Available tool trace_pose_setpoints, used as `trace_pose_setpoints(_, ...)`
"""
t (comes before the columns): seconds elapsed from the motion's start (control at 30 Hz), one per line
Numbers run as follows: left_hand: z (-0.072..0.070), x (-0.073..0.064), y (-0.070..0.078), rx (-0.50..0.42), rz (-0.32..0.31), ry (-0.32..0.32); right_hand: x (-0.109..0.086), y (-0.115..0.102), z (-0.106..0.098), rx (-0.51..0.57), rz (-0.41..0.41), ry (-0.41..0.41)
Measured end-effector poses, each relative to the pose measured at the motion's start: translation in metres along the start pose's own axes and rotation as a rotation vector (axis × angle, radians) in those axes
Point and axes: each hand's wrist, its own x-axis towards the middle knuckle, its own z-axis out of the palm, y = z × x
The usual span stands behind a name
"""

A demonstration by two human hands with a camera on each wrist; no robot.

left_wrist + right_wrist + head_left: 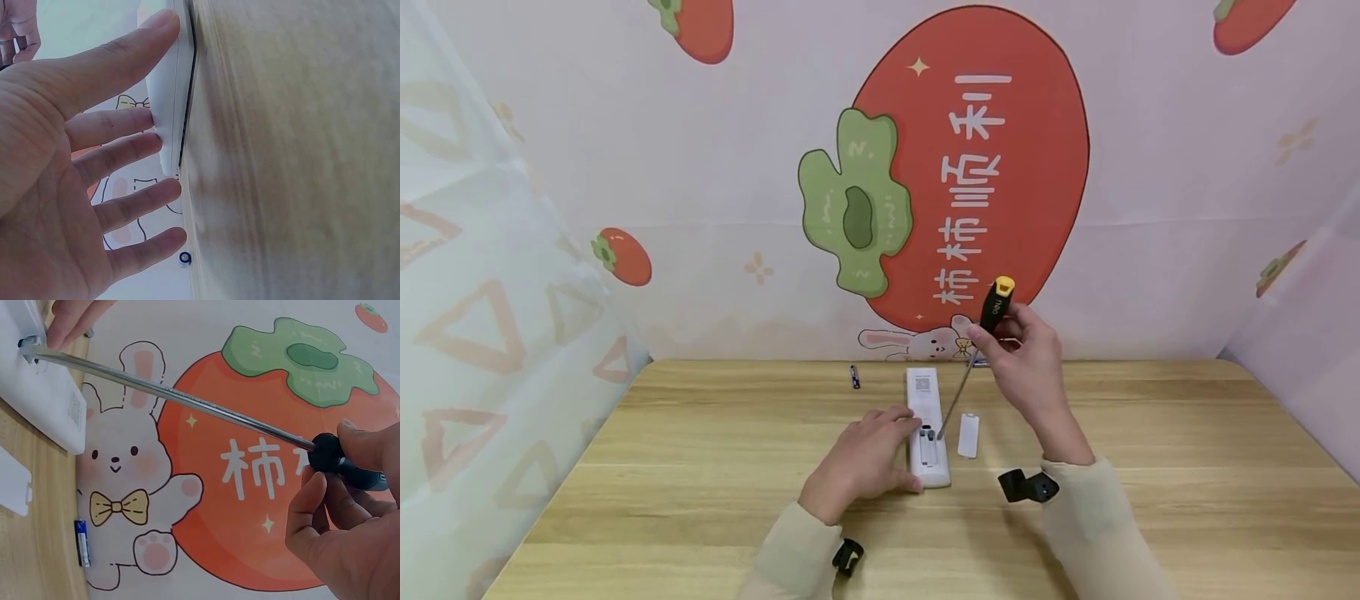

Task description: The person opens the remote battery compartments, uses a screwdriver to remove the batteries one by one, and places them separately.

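Observation:
A white remote control (922, 392) lies back side up on the table, its battery compartment (928, 450) uncovered. My right hand (1033, 358) grips a screwdriver (997, 305) by its black and yellow handle. The long shaft (187, 403) slants down, and its tip meets the compartment's spring end in the right wrist view. My left hand (868, 450) rests at the remote's left side with fingers (134, 115) mostly straight; thumb and fingertips touch the casing. Just right of the remote lies its white battery cover (969, 436).
A small battery (854, 377) lies left of the remote's far end. Another battery (82, 544) is by the table's back edge, partly behind the screwdriver shaft in the head view. Behind the wooden table (700, 467) stands a printed backdrop (737, 167).

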Motion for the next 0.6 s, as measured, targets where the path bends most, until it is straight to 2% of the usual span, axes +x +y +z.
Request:
trace_pose_setpoints(0.3, 0.000, -0.002, 0.000, 0.010, 0.013, 0.013, 0.002, 0.000, -0.018, -0.048, 0.016, 0.027)
trace_pose_setpoints(0.47, 0.000, -0.002, 0.000, 0.001, 0.001, 0.007, 0.002, -0.001, -0.031, -0.120, 0.093, 0.016)
trace_pose_setpoints(0.6, 0.000, -0.003, 0.001, 0.004, 0.003, 0.009, 0.003, 0.000, -0.043, -0.185, 0.181, -0.023)
